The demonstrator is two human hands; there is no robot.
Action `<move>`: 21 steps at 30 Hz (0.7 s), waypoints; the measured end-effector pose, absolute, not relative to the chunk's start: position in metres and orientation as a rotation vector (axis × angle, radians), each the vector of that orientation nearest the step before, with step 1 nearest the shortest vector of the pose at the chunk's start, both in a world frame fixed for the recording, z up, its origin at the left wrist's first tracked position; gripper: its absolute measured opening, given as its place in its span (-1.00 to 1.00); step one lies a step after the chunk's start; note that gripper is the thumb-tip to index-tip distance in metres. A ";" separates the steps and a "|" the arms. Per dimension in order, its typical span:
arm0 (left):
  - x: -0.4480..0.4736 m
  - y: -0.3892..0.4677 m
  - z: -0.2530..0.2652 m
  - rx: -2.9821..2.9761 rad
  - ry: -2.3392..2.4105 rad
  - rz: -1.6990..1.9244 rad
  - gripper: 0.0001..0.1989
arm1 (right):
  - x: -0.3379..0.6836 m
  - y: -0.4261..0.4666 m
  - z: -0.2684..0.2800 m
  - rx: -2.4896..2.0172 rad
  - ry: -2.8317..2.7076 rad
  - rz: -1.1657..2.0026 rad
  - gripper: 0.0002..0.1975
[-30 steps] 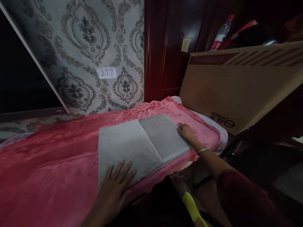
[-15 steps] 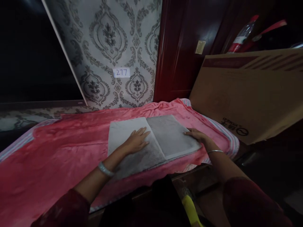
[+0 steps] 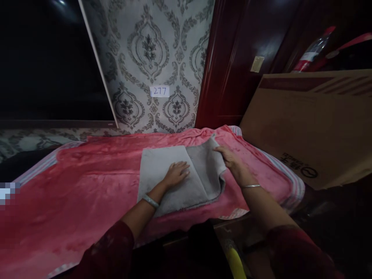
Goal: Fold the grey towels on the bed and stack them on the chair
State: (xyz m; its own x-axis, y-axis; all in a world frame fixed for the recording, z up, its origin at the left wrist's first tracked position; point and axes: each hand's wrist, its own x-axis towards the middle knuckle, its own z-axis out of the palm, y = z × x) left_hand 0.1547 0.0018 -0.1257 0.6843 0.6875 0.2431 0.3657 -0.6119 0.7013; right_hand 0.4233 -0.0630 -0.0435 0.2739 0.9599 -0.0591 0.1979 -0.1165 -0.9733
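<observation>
A grey cloth (image 3: 162,162), soft like a towel, lies partly folded on a pink blanket (image 3: 110,197). My left hand (image 3: 176,174) rests flat on its lighter left part, fingers spread. At the cloth's right side, my right hand (image 3: 229,159) grips the edge between thumb and fingers. That right part is lifted off the blanket and curls up toward the left, its underside partly hidden. A crease runs down between the two parts.
A large cardboard box (image 3: 308,128) stands at the right, with a red-capped bottle (image 3: 312,52) behind it. A dark screen (image 3: 52,66) fills the upper left. A paper marked 277 (image 3: 159,91) is on the patterned wall. Something yellow (image 3: 235,263) shows below the blanket's front edge.
My right hand has taken hold of the cloth's right edge and raised it, moving it left. My left hand stays flat on the cloth. The view has shifted slightly.
</observation>
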 end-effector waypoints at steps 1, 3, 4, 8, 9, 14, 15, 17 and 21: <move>0.152 0.007 -0.123 2.056 0.792 0.776 -0.48 | 0.403 -0.055 -0.038 -1.506 -1.204 0.959 -0.54; 0.142 0.018 -0.116 1.584 0.741 0.945 -0.40 | 0.358 -0.043 -0.033 -1.458 -1.515 0.861 -0.40; 0.134 0.022 -0.112 1.369 0.713 0.984 -0.37 | 0.335 -0.039 -0.034 -1.457 -1.694 0.764 -0.34; 0.106 0.033 -0.100 0.933 0.674 0.976 -0.37 | 0.257 -0.043 -0.058 -1.543 -2.049 0.576 -0.25; 0.101 0.032 -0.098 0.914 0.672 0.975 -0.42 | 0.245 -0.047 -0.066 -1.561 -2.081 0.583 -0.27; 0.100 0.030 -0.095 1.049 0.781 1.002 -0.64 | 0.224 -0.081 -0.092 -1.662 -2.176 0.512 -0.29; 0.102 0.032 -0.094 1.078 0.824 1.006 -0.64 | 0.224 -0.088 -0.094 -1.680 -2.181 0.500 -0.26; 0.107 0.039 -0.093 1.107 0.902 1.013 -0.63 | 0.224 -0.104 -0.096 -1.711 -2.188 0.448 -0.23; 0.115 0.059 -0.093 1.194 1.084 1.060 -0.71 | 0.216 -0.130 -0.094 -1.755 -2.182 0.260 -0.31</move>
State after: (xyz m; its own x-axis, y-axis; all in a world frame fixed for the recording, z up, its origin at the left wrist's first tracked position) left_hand 0.1153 0.0585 -0.0928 0.1659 0.9839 -0.0667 -0.0450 0.0752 0.9962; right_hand 0.2156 -0.1301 -0.0938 -0.1881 0.9723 0.1389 0.9125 0.2253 -0.3413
